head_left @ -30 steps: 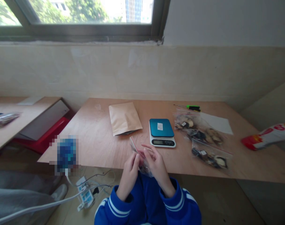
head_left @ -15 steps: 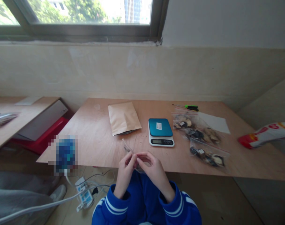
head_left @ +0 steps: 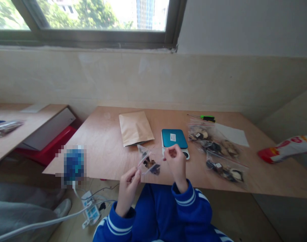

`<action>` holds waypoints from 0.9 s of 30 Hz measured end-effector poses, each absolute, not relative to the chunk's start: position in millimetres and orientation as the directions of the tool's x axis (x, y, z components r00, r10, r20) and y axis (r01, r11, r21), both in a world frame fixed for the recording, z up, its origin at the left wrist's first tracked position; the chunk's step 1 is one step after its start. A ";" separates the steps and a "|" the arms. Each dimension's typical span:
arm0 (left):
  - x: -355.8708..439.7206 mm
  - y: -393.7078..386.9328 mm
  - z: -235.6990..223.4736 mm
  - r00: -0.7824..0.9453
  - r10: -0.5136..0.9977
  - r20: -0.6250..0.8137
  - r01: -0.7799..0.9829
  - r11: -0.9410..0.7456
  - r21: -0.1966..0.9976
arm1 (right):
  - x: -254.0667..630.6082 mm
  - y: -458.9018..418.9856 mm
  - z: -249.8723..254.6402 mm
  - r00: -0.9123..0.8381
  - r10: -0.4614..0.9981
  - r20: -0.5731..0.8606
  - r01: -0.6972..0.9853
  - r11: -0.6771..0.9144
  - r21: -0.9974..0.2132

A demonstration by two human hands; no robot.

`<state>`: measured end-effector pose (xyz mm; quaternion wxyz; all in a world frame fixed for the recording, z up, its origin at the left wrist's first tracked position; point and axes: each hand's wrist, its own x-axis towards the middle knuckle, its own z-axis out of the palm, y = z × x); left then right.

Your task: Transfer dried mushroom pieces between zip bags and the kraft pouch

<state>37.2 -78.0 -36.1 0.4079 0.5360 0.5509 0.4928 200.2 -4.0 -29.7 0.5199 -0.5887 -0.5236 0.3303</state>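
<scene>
Both my hands hold up a small clear zip bag with a red strip and dark dried pieces inside, above the near edge of the wooden table. My left hand pinches the bag's lower left corner. Raised in front of the teal-topped digital scale, my right hand pinches the bag's right edge. A brown paper pouch lies flat behind the bag.
Several clear bags of dried pieces lie right of the scale, with a white sheet and a green pen behind. A red-and-white packet sits at far right. A power strip and cables lie on the floor. Another table stands left.
My hands were close together folding the bag low at the table edge; now they have spread apart and lifted, stretching the bag open between them. My right hand rose toward the scale.
</scene>
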 end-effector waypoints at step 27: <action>2.3 -64.5 -50.1 -0.210 0.948 0.240 0.400 -0.141 0.906 | 108.4 47.5 -21.4 -0.866 0.481 -0.136 0.500 0.822 -0.272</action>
